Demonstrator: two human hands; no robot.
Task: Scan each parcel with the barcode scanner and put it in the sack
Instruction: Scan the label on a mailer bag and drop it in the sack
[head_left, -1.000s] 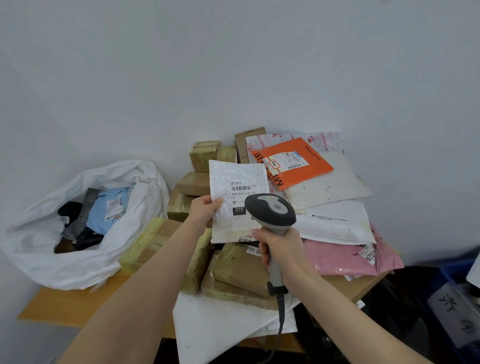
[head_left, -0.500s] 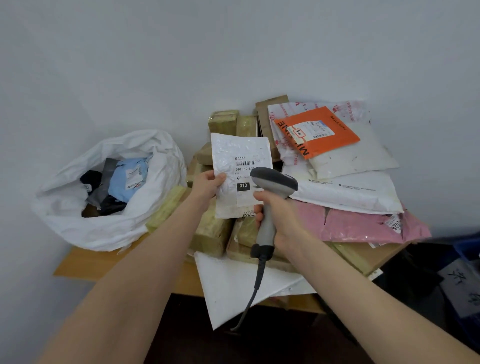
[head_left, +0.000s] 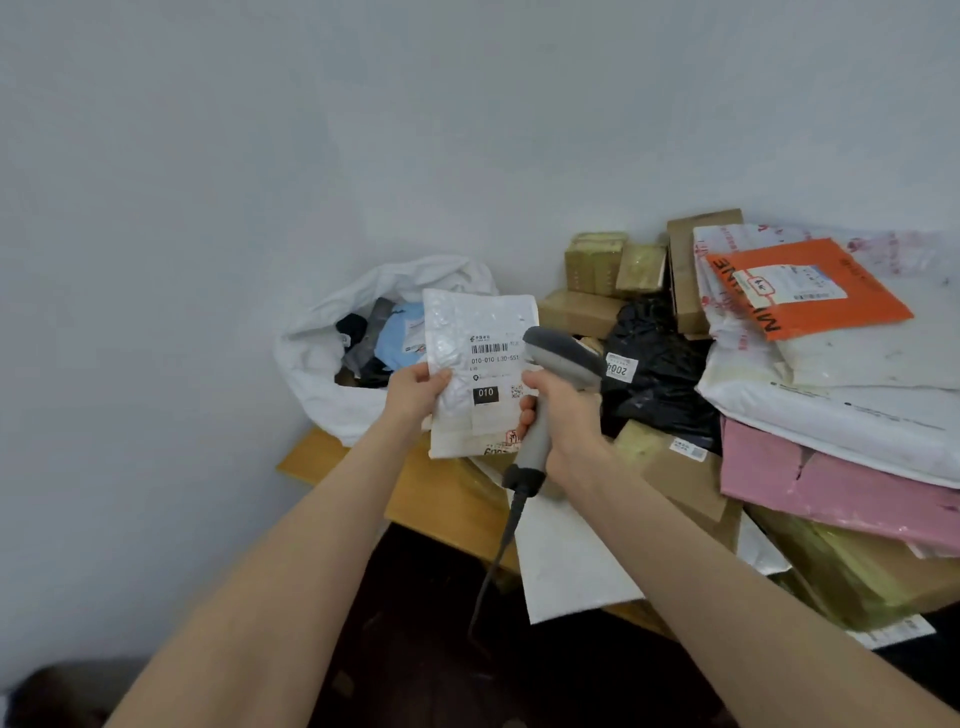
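My left hand (head_left: 415, 389) holds a white padded parcel (head_left: 475, 332) upright by its left edge, its barcode label facing me. Right beside it, my right hand (head_left: 563, 415) grips the grey barcode scanner (head_left: 558, 358) by the handle, its head level with the label and its cable hanging down. The open white sack (head_left: 322, 358) stands behind the parcel at the table's left end, with blue, black and grey parcels inside. The parcel hides part of the sack's right side.
To the right lies a heap of parcels: a black bag (head_left: 660, 364), an orange mailer (head_left: 810, 286), white mailers (head_left: 841, 410), a pink mailer (head_left: 831, 478) and several taped brown boxes (head_left: 597, 265). The wooden table (head_left: 441, 493) meets white walls on the left and behind.
The white parcel and the scanner have moved left toward the sack, and the parcel now overlaps the sack's mouth. A black bag in the heap has come into sight.
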